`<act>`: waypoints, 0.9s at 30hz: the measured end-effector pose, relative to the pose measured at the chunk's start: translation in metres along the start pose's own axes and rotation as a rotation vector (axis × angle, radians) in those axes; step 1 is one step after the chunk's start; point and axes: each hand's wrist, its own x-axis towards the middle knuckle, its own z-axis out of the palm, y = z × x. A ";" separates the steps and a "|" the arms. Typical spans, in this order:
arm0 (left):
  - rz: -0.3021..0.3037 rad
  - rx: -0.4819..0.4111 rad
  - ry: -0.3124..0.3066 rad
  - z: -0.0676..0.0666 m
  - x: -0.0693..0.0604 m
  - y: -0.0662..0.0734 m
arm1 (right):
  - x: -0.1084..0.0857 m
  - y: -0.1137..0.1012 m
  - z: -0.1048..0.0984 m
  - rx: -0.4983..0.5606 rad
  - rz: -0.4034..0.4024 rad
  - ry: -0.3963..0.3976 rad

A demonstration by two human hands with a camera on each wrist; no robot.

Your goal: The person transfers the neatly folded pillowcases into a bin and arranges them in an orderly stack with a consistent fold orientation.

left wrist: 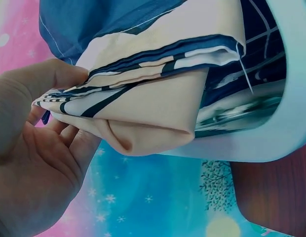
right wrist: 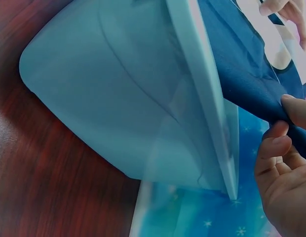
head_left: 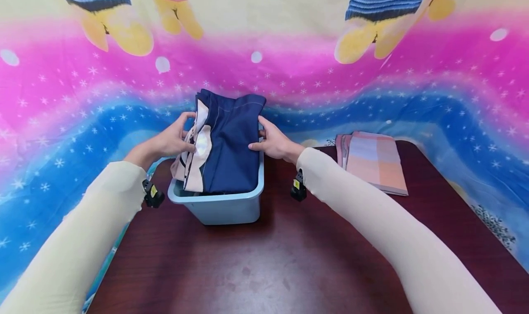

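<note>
A folded navy cloth (head_left: pixel 233 144) with cream and white patterned layers along its left edge sits tilted in the mouth of a light blue plastic bin (head_left: pixel 227 208). My left hand (head_left: pixel 171 137) pinches the layered left edge, thumb on top and fingers beneath, as the left wrist view shows on the cloth's cream folds (left wrist: pixel 148 108). On the opposite side my right hand (head_left: pixel 274 139) pinches the navy edge between thumb and fingers; the right wrist view shows this grip just beyond the bin's rim (right wrist: pixel 205 94). More dark, lined fabric (left wrist: pixel 264 39) lies inside the bin, partly hidden.
A folded pink, orange and grey checked cloth (head_left: pixel 376 160) lies at the table's back right. The bin stands on a dark reddish-brown table (head_left: pixel 264 268), toward its back left. Behind the table hangs a printed pink and blue fabric backdrop (head_left: pixel 289 70).
</note>
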 end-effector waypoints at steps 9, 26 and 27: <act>-0.027 -0.003 -0.025 0.010 0.002 -0.009 | 0.004 0.008 0.007 -0.048 0.012 -0.010; -0.081 0.081 -0.023 0.025 0.003 -0.017 | 0.011 0.013 0.015 -0.107 0.075 -0.024; -0.083 0.083 -0.023 0.025 0.003 -0.017 | 0.011 0.013 0.016 -0.104 0.076 -0.028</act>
